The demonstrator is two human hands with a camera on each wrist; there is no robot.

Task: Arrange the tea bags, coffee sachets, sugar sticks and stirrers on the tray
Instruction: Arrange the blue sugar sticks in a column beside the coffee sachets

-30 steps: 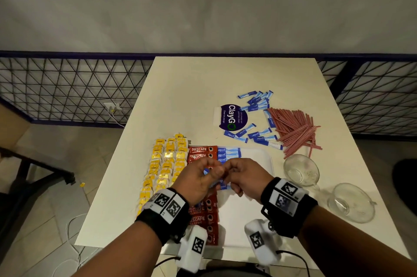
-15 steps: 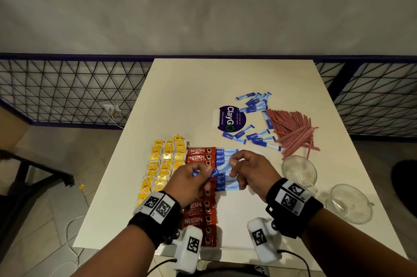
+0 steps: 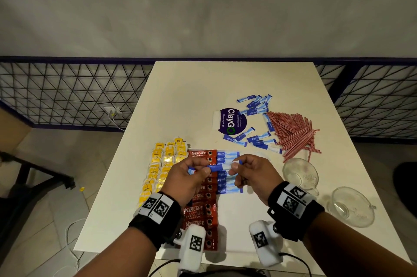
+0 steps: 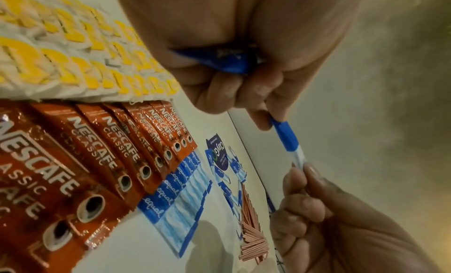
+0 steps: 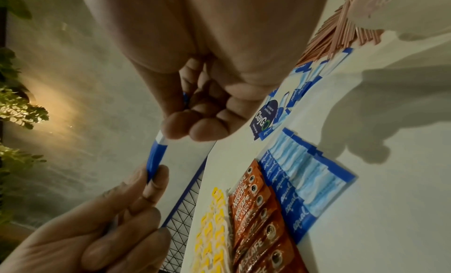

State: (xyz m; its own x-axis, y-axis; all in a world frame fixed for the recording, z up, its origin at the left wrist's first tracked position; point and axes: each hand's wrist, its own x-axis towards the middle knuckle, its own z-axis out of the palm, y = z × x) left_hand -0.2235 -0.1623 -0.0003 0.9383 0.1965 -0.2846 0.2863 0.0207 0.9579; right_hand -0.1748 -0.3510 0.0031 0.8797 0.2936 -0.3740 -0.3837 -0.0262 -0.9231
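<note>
I have one slim blue-and-white paper sugar stick (image 3: 220, 167) stretched between both hands, held in the air above the rows already laid on the white flat tray (image 3: 252, 213) at the near edge of the worktop (image 3: 203, 87); my left hand (image 3: 188, 177) pinches its dark blue end between thumb and forefinger, and the left wrist view shows more blue sticks (image 4: 219, 60) bunched in that same palm; my right hand (image 3: 252, 174) pinches the pale end, its other fingers curled and holding nothing else that I can see.

Below, the yellow-tagged tea bags (image 3: 162, 168) lie along the tray's left side, the red coffee sachets (image 3: 203, 204) run beside them, and the laid sugar sticks (image 3: 228, 173) touch the sachets' right ends; the loose sugar sticks (image 3: 255, 123) and the heap of thin red stirrers (image 3: 293, 134) wait toward the far right of the worktop, near two clear glass cups (image 3: 301, 174).

I judge the stick very light, soft and easily creased, its grains shifting inside; the paper looks slick enough to slide out of line; so I would keep hold at the flat sealed ends, lower it level, and press lightly so its neighbours do not scatter.
</note>
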